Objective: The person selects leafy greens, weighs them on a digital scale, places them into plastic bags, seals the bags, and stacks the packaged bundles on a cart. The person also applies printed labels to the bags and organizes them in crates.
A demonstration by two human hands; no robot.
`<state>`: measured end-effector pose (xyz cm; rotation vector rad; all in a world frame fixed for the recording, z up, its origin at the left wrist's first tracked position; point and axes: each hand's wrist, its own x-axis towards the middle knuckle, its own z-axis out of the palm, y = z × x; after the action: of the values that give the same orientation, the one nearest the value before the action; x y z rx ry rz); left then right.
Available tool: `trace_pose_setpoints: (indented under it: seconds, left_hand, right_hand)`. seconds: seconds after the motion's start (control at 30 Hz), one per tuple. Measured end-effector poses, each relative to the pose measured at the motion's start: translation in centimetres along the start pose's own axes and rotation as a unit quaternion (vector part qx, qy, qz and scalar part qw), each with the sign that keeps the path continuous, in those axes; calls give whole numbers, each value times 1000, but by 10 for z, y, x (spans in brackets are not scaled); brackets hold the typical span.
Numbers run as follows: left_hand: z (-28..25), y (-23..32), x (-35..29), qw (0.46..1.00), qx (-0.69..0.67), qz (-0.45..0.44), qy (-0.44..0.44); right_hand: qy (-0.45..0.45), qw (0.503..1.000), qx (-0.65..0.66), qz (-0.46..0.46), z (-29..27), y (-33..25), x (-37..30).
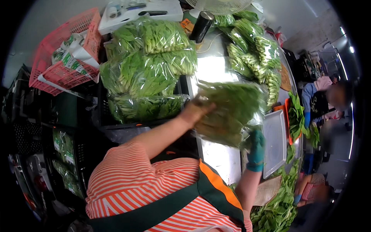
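A clear plastic bag of leafy greens [232, 110] is held up over the shiny metal table [218, 160], blurred by motion. Its left side is in my bare left hand [196, 111], with the fingers closed around the edge. My right hand [256, 151], in a green glove, grips the lower right corner of the plastic. Left of it, several filled bags of greens [148, 73] lie stacked in a black crate [105, 112]. More bagged greens [255, 54] are heaped on the table's far right side.
A pink basket [63, 77] stands at far left beside a white box lid [135, 17]. A black cylinder [202, 26] and a fan [220, 5] stand at the back. Right are a clear tray [275, 143], loose greens [278, 205] and co-workers [319, 96].
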<state>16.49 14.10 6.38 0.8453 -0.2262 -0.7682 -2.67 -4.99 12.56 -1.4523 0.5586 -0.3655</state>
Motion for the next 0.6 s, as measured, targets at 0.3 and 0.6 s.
trace_pose_setpoints:
  seconds: [0.3, 0.6]
  left_hand:
    - [-19, 92, -31, 681, 592, 324, 285]
    - [102, -41, -59, 860, 441, 212, -146]
  right_hand:
    - [15, 935, 347, 77, 22, 59, 43]
    - [119, 920, 369, 54, 48, 43, 72]
